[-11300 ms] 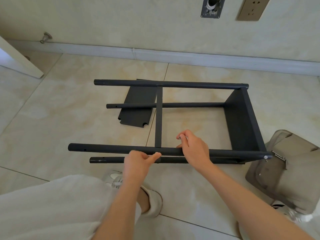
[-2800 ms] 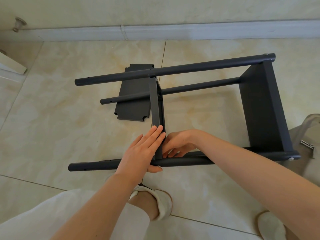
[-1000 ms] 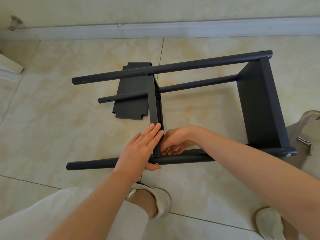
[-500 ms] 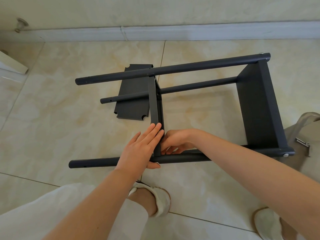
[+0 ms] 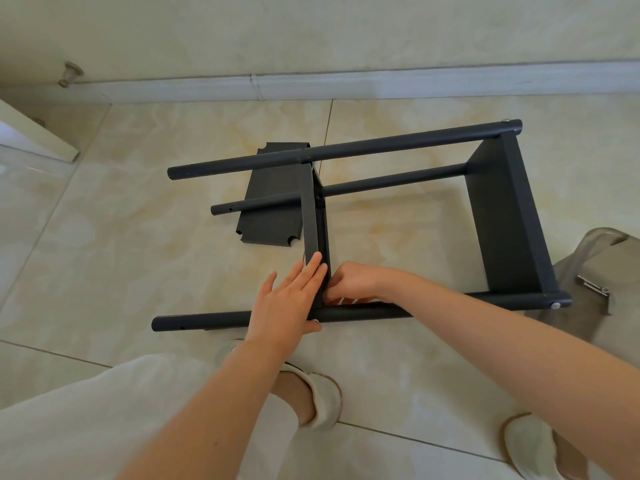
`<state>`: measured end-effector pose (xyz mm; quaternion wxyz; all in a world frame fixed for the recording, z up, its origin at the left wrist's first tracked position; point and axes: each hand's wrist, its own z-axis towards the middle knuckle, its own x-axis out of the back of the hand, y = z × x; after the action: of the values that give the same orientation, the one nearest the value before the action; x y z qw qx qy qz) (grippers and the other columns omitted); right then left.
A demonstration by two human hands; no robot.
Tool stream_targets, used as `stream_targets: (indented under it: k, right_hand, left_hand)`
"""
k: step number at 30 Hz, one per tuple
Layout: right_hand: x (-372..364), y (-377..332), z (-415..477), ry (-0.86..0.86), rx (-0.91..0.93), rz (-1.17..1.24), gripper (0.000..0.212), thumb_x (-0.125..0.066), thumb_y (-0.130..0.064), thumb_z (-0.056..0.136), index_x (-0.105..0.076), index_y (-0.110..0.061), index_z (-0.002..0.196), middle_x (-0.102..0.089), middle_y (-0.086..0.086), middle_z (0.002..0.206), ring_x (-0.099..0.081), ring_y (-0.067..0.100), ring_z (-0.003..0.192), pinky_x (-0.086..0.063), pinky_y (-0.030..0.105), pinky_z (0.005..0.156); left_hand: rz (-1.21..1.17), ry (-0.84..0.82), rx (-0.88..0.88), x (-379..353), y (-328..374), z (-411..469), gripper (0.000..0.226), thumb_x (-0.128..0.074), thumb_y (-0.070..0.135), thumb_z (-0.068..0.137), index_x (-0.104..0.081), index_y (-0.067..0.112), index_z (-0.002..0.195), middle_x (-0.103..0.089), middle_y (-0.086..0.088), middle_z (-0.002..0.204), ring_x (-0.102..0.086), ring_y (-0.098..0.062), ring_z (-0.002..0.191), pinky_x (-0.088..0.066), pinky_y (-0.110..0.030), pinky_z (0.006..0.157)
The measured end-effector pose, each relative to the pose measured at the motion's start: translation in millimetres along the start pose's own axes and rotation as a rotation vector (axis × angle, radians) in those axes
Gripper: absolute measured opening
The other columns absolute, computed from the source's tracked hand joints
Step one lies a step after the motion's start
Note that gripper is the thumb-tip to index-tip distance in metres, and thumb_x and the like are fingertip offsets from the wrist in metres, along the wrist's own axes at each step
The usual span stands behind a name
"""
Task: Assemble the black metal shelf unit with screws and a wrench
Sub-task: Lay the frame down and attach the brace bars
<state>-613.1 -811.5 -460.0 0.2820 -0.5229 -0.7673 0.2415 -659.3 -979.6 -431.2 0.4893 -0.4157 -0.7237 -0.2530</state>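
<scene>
The black shelf unit lies on its side on the tile floor, with an end shelf [image 5: 509, 216] fixed at the right. A far pole [image 5: 346, 150] and a near pole [image 5: 207, 320] run left to right. The middle shelf panel [image 5: 313, 216] stands on edge between them. My left hand [image 5: 287, 303] lies over the near pole, fingers flat on that panel's left face, thumb hooked under the pole. My right hand [image 5: 353, 282] is curled at the panel's right side, fingertips closed at the joint with the near pole. What they pinch is hidden. A loose shelf panel [image 5: 273, 209] lies flat behind.
A grey bag [image 5: 588, 282] with a metal clasp sits against the unit's right end. A white door edge [image 5: 38, 133] and a doorstop [image 5: 71, 72] are at the far left by the baseboard. My slippered feet [image 5: 318, 400] [image 5: 533, 448] stand just in front of the near pole.
Over the last second both hands stay at the middle panel's joint; only the view shifts a little. Eleven seconds ago both hands were on the near pole.
</scene>
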Motion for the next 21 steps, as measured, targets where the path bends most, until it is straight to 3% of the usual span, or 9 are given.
stream_targets:
  k: [4,6,8,11,13,15,18,21]
  right_hand:
    - [4,5,-21,0.03,0.053,-0.113,0.031,-0.058,-0.03,0.097,-0.072,-0.006,0.112,-0.069,0.008,0.108,-0.063,0.023,0.1,-0.049,0.032,0.09]
    - [5,8,-30,0.05,0.092,-0.103,0.028,-0.059,-0.027,0.097,-0.07,-0.011,0.117,-0.067,-0.002,0.108,-0.061,0.012,0.098,-0.045,0.021,0.082]
    - [4,9,-39,0.065,0.125,-0.11,0.027,-0.061,-0.025,0.095,-0.07,-0.015,0.119,-0.064,-0.01,0.105,-0.057,0.0,0.09,-0.041,0.013,0.075]
    - [1,9,-46,0.099,0.155,-0.163,0.029,-0.063,-0.023,0.094,-0.068,-0.015,0.121,-0.064,-0.007,0.111,-0.058,0.003,0.093,-0.042,0.015,0.078]
    - [-2,8,-51,0.125,0.165,-0.203,0.032,-0.064,-0.022,0.093,-0.066,-0.014,0.124,-0.065,-0.002,0.118,-0.057,0.008,0.098,-0.042,0.02,0.086]
    - [-5,7,-55,0.154,0.172,-0.228,0.034,-0.064,-0.021,0.092,-0.065,-0.014,0.125,-0.066,0.001,0.12,-0.057,0.01,0.099,-0.043,0.023,0.088]
    - [-7,6,-61,0.205,0.197,-0.23,0.032,-0.064,-0.02,0.091,-0.067,-0.013,0.123,-0.067,0.003,0.118,-0.06,0.015,0.104,-0.048,0.028,0.093]
    - [-5,5,-67,0.231,0.217,-0.233,0.03,-0.064,-0.017,0.092,-0.068,-0.012,0.122,-0.067,0.004,0.117,-0.061,0.018,0.106,-0.05,0.033,0.097]
  left_hand:
    - [-0.171,0.136,0.089,-8,16,-17,0.078,-0.062,0.032,0.096,-0.013,0.032,0.157,0.007,0.02,0.161,-0.042,-0.009,0.137,-0.031,-0.027,0.113]
    - [-0.289,0.194,0.161,-11,24,-25,0.067,-0.059,0.025,0.098,-0.025,0.033,0.155,-0.009,0.024,0.161,-0.058,-0.01,0.117,-0.044,-0.023,0.099]
    - [-0.428,0.238,0.236,-10,31,-33,0.057,-0.06,0.02,0.097,-0.041,0.03,0.149,-0.034,0.02,0.156,-0.059,-0.011,0.117,-0.047,-0.024,0.097]
    - [-0.699,0.356,0.404,-6,38,-40,0.033,-0.067,0.02,0.093,-0.065,0.022,0.125,-0.068,0.008,0.119,-0.063,-0.011,0.106,-0.048,-0.023,0.089]
    - [-0.9,0.465,0.566,-1,41,-44,0.01,-0.069,0.022,0.091,-0.072,0.024,0.101,-0.073,0.009,0.094,-0.066,-0.007,0.089,-0.046,-0.016,0.076]
    - [-1.144,0.511,0.791,-1,43,-46,0.01,-0.066,0.024,0.093,-0.069,0.026,0.083,-0.073,0.007,0.082,-0.068,-0.003,0.072,-0.043,-0.015,0.064]
    - [-1.715,0.391,1.138,-9,40,-49,0.009,-0.062,0.02,0.097,-0.067,0.013,0.097,-0.074,-0.003,0.09,-0.072,-0.015,0.07,-0.052,-0.025,0.061]
    - [-2.058,0.326,1.199,-15,34,-49,0.024,-0.057,0.02,0.1,-0.058,0.006,0.12,-0.071,-0.01,0.102,-0.072,-0.025,0.085,-0.056,-0.032,0.068]
